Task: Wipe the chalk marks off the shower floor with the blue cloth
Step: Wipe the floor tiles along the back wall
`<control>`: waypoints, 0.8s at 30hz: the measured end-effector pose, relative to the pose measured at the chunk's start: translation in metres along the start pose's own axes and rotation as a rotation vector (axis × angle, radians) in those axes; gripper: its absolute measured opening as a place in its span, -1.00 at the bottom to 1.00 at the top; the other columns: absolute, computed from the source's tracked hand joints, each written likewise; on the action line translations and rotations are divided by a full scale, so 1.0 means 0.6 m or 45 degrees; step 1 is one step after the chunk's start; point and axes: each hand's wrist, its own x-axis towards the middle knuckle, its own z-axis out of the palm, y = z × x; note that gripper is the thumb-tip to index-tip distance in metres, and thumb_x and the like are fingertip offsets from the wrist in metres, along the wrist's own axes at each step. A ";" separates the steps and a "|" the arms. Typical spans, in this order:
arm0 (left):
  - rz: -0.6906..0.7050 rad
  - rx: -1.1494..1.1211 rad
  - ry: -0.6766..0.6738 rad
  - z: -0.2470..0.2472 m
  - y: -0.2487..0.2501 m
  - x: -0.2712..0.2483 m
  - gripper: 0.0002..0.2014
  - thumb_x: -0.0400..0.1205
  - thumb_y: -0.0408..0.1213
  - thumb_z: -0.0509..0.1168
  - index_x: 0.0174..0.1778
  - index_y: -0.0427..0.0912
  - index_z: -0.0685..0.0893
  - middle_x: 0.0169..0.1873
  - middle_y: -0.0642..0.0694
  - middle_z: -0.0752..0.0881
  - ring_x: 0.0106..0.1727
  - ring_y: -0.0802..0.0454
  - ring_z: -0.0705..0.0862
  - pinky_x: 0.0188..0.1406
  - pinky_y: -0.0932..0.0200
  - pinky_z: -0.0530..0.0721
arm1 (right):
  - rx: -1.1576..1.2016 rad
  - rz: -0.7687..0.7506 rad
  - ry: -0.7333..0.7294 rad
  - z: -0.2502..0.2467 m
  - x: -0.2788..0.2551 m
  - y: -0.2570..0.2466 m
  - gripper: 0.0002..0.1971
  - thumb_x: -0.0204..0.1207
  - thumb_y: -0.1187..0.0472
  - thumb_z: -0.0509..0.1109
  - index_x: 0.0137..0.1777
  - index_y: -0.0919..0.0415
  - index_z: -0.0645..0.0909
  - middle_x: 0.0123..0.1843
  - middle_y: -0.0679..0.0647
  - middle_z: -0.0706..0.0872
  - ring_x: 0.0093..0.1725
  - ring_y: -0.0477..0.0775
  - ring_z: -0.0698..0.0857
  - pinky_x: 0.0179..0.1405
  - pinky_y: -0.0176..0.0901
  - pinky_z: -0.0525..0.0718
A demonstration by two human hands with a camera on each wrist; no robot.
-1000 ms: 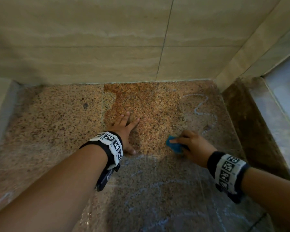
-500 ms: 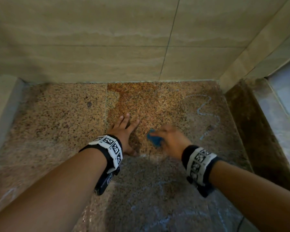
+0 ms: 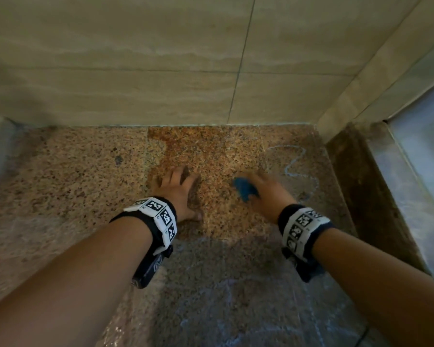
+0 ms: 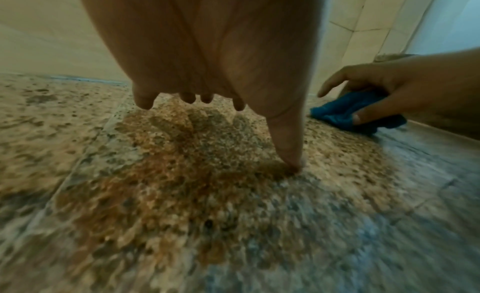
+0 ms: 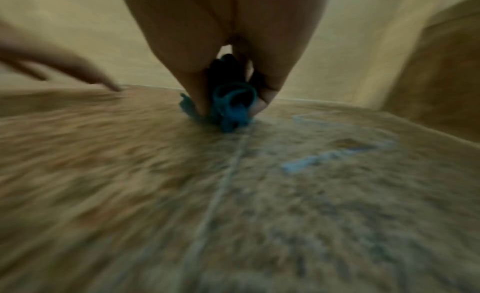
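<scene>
Nearest the camera, the front part of the shower floor [image 3: 223, 296] lay darker and carried faint smeared chalk marks [image 3: 186, 321], so by my read that strip was not yet cleaned. Further in, the left hand [image 3: 178, 194] was spread flat with straight fingers on the orange-stained granite slab near the floor's middle, thumb tip touching the stone; it gripped nothing and probably served as a brace for the crouched reach. Just beside it to the right, apart from it, the right hand [image 3: 263, 194] was curled over the bunched blue cloth [image 3: 244, 189], thumb and fingers pinching it and pressing it down on the floor; motion blur suggested a scrubbing stroke. Beyond, toward the back right corner of the floor, a pale squiggly chalk line [image 3: 296, 164] remained sharp, likely the next target. Beige wall tiles [image 3: 135, 58] closed the back edge, a dark raised curb [image 3: 356, 171] the right edge. No containers in view, nothing to report inside any
</scene>
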 end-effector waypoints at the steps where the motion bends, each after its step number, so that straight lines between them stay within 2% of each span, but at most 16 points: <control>1: -0.014 0.010 -0.003 -0.002 -0.002 0.004 0.05 0.45 0.30 0.40 0.69 0.19 -0.16 0.66 -0.06 -0.36 0.69 -0.16 -0.29 0.63 -0.31 -0.12 | 0.041 0.171 0.062 -0.016 0.007 0.021 -0.45 0.58 0.36 0.24 0.55 0.04 0.27 0.46 0.22 0.37 0.32 0.32 0.52 0.25 0.04 0.53; 3: -0.027 0.019 0.004 -0.007 -0.003 0.014 0.10 0.44 0.34 0.38 0.69 0.17 -0.22 0.64 -0.04 -0.43 0.67 -0.13 -0.35 0.62 -0.32 -0.16 | 0.150 0.425 0.156 -0.035 0.007 0.050 -0.48 0.60 0.36 0.22 0.53 0.04 0.28 0.48 0.27 0.32 0.27 0.38 0.54 0.19 0.02 0.57; 5: -0.022 0.035 0.016 -0.013 0.000 0.025 0.14 0.42 0.37 0.37 0.67 0.18 -0.30 0.63 -0.04 -0.48 0.67 -0.11 -0.39 0.62 -0.34 -0.18 | 0.202 0.458 0.154 -0.036 0.006 0.052 -0.50 0.58 0.36 0.23 0.50 0.08 0.32 0.46 0.26 0.32 0.26 0.37 0.54 0.19 -0.03 0.55; 7: -0.016 0.023 0.020 -0.019 0.007 0.039 0.18 0.40 0.40 0.36 0.66 0.18 -0.36 0.61 -0.04 -0.51 0.66 -0.10 -0.42 0.61 -0.36 -0.22 | 0.219 0.315 0.105 -0.025 0.000 0.032 -0.50 0.54 0.36 0.27 0.48 0.11 0.37 0.46 0.21 0.33 0.32 0.31 0.49 0.27 -0.08 0.48; 9: -0.011 -0.016 0.018 -0.024 0.020 0.055 0.22 0.37 0.43 0.36 0.65 0.16 -0.39 0.60 -0.05 -0.54 0.64 -0.09 -0.45 0.60 -0.37 -0.26 | 0.238 0.080 0.082 -0.011 -0.003 0.008 -0.51 0.53 0.35 0.31 0.47 0.09 0.44 0.45 0.19 0.38 0.38 0.24 0.45 0.34 -0.10 0.41; 11: -0.018 -0.054 0.011 -0.028 0.035 0.072 0.26 0.32 0.46 0.37 0.65 0.15 -0.40 0.60 -0.05 -0.53 0.64 -0.09 -0.46 0.60 -0.36 -0.28 | 0.197 -0.117 -0.017 0.000 0.006 -0.009 -0.53 0.52 0.34 0.34 0.42 0.02 0.51 0.42 0.18 0.43 0.38 0.18 0.41 0.32 -0.10 0.38; 13: -0.031 -0.072 -0.033 -0.031 0.045 0.087 0.30 0.26 0.49 0.38 0.64 0.16 -0.42 0.60 -0.05 -0.53 0.64 -0.10 -0.46 0.58 -0.38 -0.28 | 0.368 -0.094 -0.144 -0.004 0.024 -0.017 -0.64 0.50 0.33 0.41 0.27 0.06 0.60 0.31 0.19 0.52 0.27 0.12 0.49 0.15 -0.17 0.47; 14: -0.040 -0.068 -0.063 -0.032 0.048 0.091 0.32 0.25 0.49 0.39 0.63 0.17 -0.43 0.59 -0.04 -0.54 0.64 -0.10 -0.46 0.58 -0.40 -0.29 | 0.604 -0.006 -0.177 -0.017 0.033 -0.021 -0.74 0.47 0.31 0.46 0.14 0.14 0.61 0.19 0.19 0.57 0.13 0.09 0.57 -0.02 -0.22 0.56; 16: -0.050 -0.060 -0.092 -0.032 0.048 0.096 0.33 0.25 0.48 0.40 0.62 0.17 -0.46 0.58 -0.04 -0.56 0.64 -0.12 -0.47 0.57 -0.42 -0.29 | 0.776 0.144 -0.143 -0.038 0.072 -0.005 -0.80 0.44 0.26 0.50 0.00 0.24 0.56 -0.04 0.15 0.60 -0.14 0.03 0.62 -0.36 -0.33 0.59; 17: -0.049 -0.063 -0.094 -0.032 0.047 0.096 0.34 0.25 0.47 0.41 0.62 0.17 -0.46 0.58 -0.04 -0.56 0.63 -0.12 -0.47 0.57 -0.43 -0.29 | 0.765 0.245 -0.076 -0.051 0.096 0.005 -0.82 0.48 0.26 0.46 0.02 0.23 0.56 -0.08 0.14 0.59 -0.19 0.03 0.61 -0.41 -0.37 0.57; 18: -0.047 -0.069 -0.093 -0.033 0.047 0.095 0.34 0.25 0.46 0.42 0.62 0.17 -0.45 0.59 -0.04 -0.56 0.63 -0.12 -0.47 0.57 -0.43 -0.28 | 0.704 0.293 0.028 -0.068 0.115 0.015 -0.82 0.53 0.25 0.40 0.11 0.20 0.57 -0.04 0.14 0.59 -0.13 0.09 0.61 -0.36 -0.40 0.58; 19: -0.046 -0.075 -0.090 -0.033 0.047 0.095 0.34 0.24 0.46 0.43 0.62 0.16 -0.45 0.59 -0.04 -0.55 0.64 -0.13 -0.46 0.57 -0.44 -0.27 | 0.567 0.325 0.137 -0.079 0.137 0.035 -0.75 0.58 0.25 0.34 0.24 0.16 0.56 0.06 0.14 0.59 0.00 0.17 0.61 -0.23 -0.39 0.60; 20: -0.048 -0.079 -0.085 -0.033 0.048 0.095 0.34 0.24 0.46 0.43 0.62 0.16 -0.44 0.59 -0.04 -0.54 0.64 -0.13 -0.46 0.57 -0.44 -0.27 | 0.438 0.400 0.202 -0.093 0.153 0.045 -0.68 0.61 0.26 0.29 0.36 0.14 0.51 0.21 0.16 0.54 0.16 0.25 0.57 -0.02 -0.35 0.62; 21: -0.050 -0.079 -0.078 -0.033 0.049 0.096 0.34 0.24 0.46 0.43 0.63 0.16 -0.44 0.60 -0.04 -0.54 0.64 -0.13 -0.46 0.57 -0.44 -0.26 | 0.280 0.451 0.216 -0.096 0.169 0.055 -0.63 0.63 0.26 0.25 0.44 0.14 0.46 0.36 0.20 0.45 0.29 0.29 0.51 0.21 -0.24 0.58; 22: -0.050 -0.077 -0.071 -0.033 0.049 0.097 0.34 0.24 0.46 0.43 0.63 0.16 -0.43 0.60 -0.04 -0.54 0.64 -0.13 -0.45 0.57 -0.45 -0.26 | 0.132 0.456 0.238 -0.094 0.183 0.053 -0.60 0.64 0.27 0.22 0.48 0.14 0.43 0.46 0.24 0.36 0.36 0.31 0.46 0.35 -0.13 0.49; 24: -0.051 -0.072 -0.061 -0.031 0.051 0.096 0.34 0.25 0.45 0.43 0.63 0.16 -0.43 0.60 -0.04 -0.53 0.65 -0.13 -0.45 0.57 -0.44 -0.25 | 0.034 0.297 0.180 -0.078 0.203 0.017 -0.60 0.64 0.31 0.20 0.48 0.13 0.45 0.50 0.24 0.32 0.38 0.28 0.46 0.32 -0.14 0.42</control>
